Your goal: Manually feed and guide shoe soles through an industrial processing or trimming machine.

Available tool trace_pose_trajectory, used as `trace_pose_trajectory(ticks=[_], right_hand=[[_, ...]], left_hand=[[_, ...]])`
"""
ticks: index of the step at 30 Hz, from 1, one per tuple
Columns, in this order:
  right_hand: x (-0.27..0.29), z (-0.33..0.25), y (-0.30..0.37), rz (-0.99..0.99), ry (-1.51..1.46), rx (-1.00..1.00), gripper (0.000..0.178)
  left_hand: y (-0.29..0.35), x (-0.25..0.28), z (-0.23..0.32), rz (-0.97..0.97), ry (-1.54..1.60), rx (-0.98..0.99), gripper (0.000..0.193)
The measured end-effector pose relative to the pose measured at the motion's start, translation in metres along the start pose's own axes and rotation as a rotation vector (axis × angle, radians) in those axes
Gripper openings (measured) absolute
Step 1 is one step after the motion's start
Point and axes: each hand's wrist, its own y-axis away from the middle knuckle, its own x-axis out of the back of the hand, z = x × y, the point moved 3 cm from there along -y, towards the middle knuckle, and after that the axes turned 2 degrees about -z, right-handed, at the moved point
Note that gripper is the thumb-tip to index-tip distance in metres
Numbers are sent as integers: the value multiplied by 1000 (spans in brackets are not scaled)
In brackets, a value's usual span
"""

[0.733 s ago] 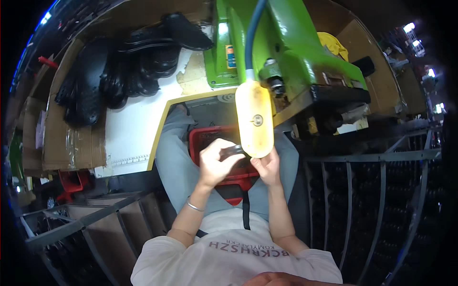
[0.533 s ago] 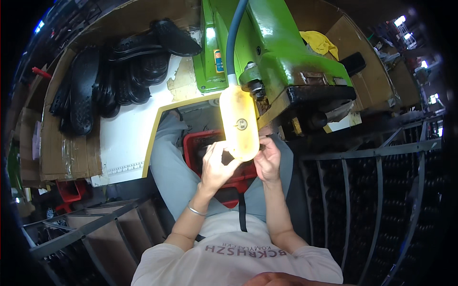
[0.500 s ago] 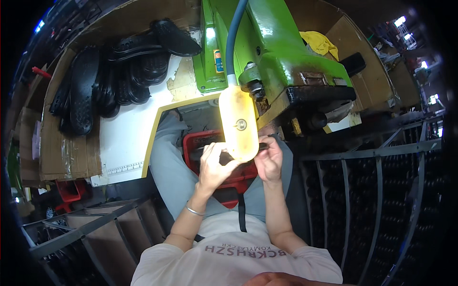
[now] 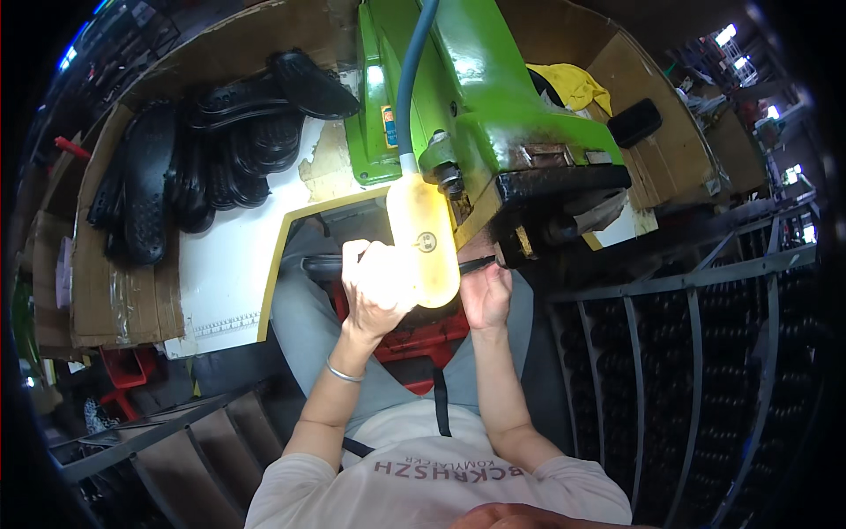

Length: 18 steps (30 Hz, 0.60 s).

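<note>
My left hand (image 4: 377, 286) is closed in a fist over a long black shoe sole (image 4: 321, 263), whose one end sticks out to the left of it. At the other end my right hand (image 4: 486, 298) pinches the dark tip with thumb and fingers. A bright yellow work lamp (image 4: 425, 251) hangs over the middle of the sole and hides it, along with some of my left fingers. Beyond my hands stands a green machine (image 4: 520, 123) with a dark, worn head (image 4: 564, 189).
Black soles (image 4: 150, 185) are heaped in a cardboard box (image 4: 132, 304) on the white table (image 4: 211, 291) at left. A red bin (image 4: 419, 344) sits between my knees. Metal racks (image 4: 634, 370) flank me. A yellow cloth (image 4: 573, 86) lies behind the machine.
My left hand has turned into a fist and risen a little, and the sole's left end now shows beyond it. My right hand still pinches the other end. The view has shifted slightly.
</note>
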Motion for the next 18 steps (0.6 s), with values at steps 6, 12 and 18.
trace_pose_trajectory(ticks=[6, 12, 18], right_hand=[[3, 6, 3, -25, 181, 24, 39], [-14, -11, 12, 3, 581, 168, 31], [-16, -11, 16, -39, 854, 337, 35]], left_hand=[[43, -13, -25, 9, 247, 231, 27], [72, -47, -17, 95, 626, 515, 22], [83, -77, -11, 48, 793, 626, 33]])
